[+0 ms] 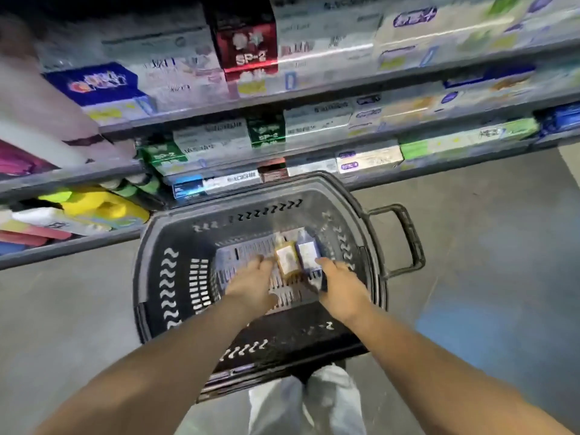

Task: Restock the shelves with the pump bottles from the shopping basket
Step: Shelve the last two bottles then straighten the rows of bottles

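Note:
A black shopping basket [163, 277] stands on the floor below me. Two pump bottles lie side by side on its bottom: an amber one [286, 258] with a white label and a blue-violet one [308, 254] to its right. My left hand [251, 284] reaches down into the basket, fingers spread, its fingertips at the amber bottle's left side. On the other side, my right hand [340, 285] touches the blue-violet bottle's near right edge. Motion blur hides whether either hand grips a bottle.
Grey shelves [314, 95] full of boxed goods run across the top. A lower shelf [72, 243] at the left holds yellow and white jugs. The basket's pull handle [405, 240] sticks out to the right over the grey floor. My legs are under the basket's near rim.

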Tool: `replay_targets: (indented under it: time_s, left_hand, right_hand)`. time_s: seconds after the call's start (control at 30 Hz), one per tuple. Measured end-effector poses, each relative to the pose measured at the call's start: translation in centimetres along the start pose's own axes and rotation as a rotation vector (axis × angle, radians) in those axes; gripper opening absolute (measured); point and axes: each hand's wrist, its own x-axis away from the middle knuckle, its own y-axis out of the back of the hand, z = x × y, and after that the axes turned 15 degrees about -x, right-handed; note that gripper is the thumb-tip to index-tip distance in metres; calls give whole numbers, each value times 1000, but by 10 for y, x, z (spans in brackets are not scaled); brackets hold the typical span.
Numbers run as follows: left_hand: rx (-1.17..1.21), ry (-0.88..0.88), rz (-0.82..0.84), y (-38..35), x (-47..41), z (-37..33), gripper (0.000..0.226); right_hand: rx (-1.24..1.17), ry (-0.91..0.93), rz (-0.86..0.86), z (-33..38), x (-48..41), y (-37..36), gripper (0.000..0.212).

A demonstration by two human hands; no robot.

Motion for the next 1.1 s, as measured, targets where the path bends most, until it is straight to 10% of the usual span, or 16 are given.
replay_targets:
  time_s: [0.53,0.87,0.97,1.1]
  left_hand:
    - [-348,55,137,-205,-244,-7,124]
    - [-386,-71,82,-214,-228,49,115]
    - [-109,-91,104,-221,-212,73,104]
    - [360,376,-219,-232,-216,56,87]
  right_hand:
    - [-60,-68,-133,-102,-229,-135,67]
    - [-36,-191,-235,-113,-257,-162,69]
    - [0,-187,-289,-113,-261,-170,75]
    - [-9,-226,-381,-116,-271,-183,86]
